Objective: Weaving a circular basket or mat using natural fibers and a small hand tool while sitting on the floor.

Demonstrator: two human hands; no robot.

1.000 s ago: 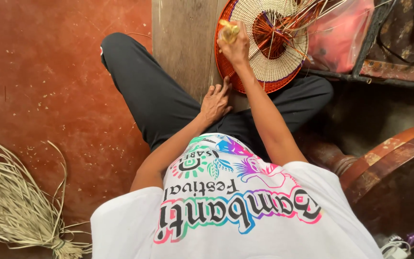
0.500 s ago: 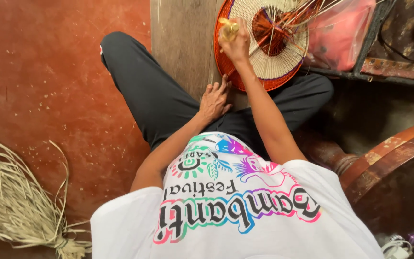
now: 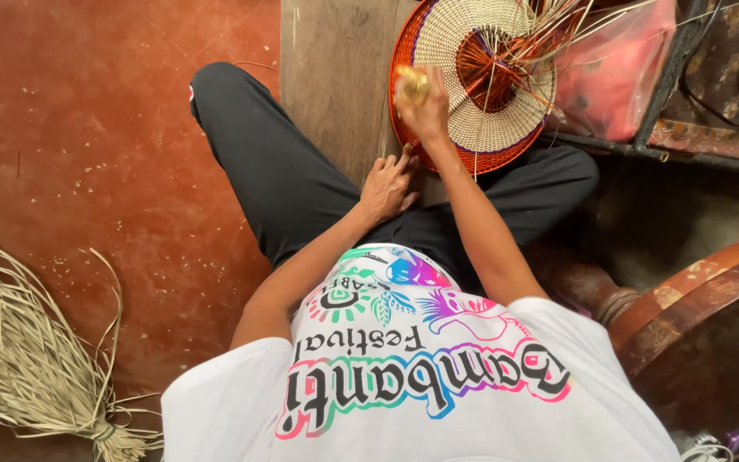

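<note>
- The right hand rests on the near rim of the basket, fingers curled shut round a small yellowish tool; what kind of tool it is cannot be told
- The basket, a round coiled disc with a cream body and an orange-red rim, leans against the wooden post just past the crossed legs, its loose strands fanning out from the centre
- The left hand lies on the lap just below the rim, fingers loosely together and pointing toward it, holding nothing
- To work this well, I judge the left hand should brace the rim so the disc cannot rock against the post
- Keep the tool close to the coil, and the loose strands away from it
- The fibre bundle lies on the red floor, well apart to the left
</note>
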